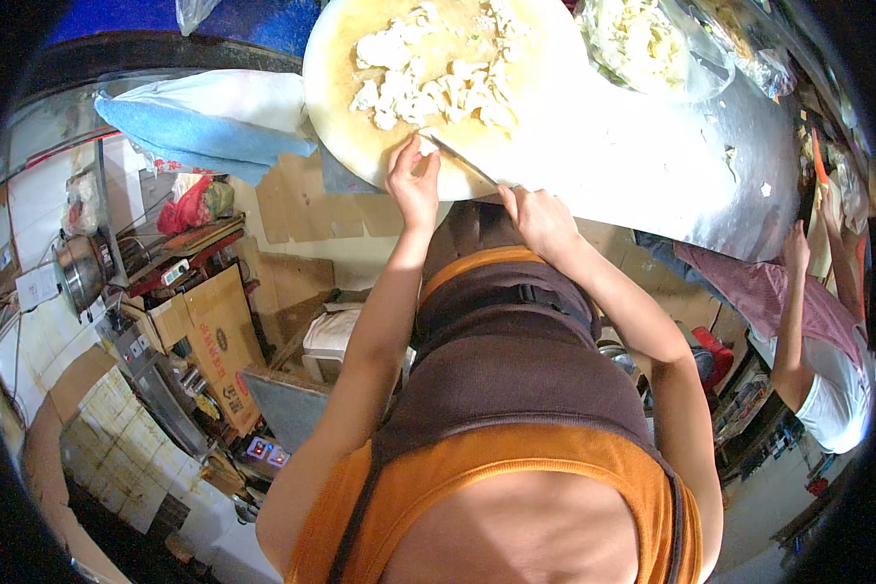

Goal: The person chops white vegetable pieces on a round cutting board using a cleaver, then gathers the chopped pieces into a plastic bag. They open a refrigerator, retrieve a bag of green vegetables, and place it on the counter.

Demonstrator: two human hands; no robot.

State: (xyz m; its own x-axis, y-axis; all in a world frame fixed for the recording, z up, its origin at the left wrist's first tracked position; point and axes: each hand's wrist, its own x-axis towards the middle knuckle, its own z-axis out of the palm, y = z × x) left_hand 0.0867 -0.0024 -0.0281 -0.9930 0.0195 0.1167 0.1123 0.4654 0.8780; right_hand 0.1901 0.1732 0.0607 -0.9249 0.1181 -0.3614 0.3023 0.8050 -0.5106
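Note:
Pale cauliflower florets point(409, 80) lie loosely over a round cutting board point(336, 146) in front of me. Near the board's close edge, my left hand point(414, 179) pinches a small cauliflower piece point(428, 144) between thumb and fingers. My right hand point(542, 215) grips a knife point(467, 162) by its handle, which is mostly hidden by the fingers. The blade slants up and left, its tip at or very near the pinched piece; contact cannot be told. Bright glare washes out the board's right side.
Right of the board stretches a metal table point(701, 175) with scattered scraps and a clear bag of cut pale vegetables point(646, 44). A blue cloth point(190, 135) hangs at the left. Another person point(810, 314) works at the far right, near a carrot-coloured object point(818, 157). Cardboard point(223, 350) stands lower left.

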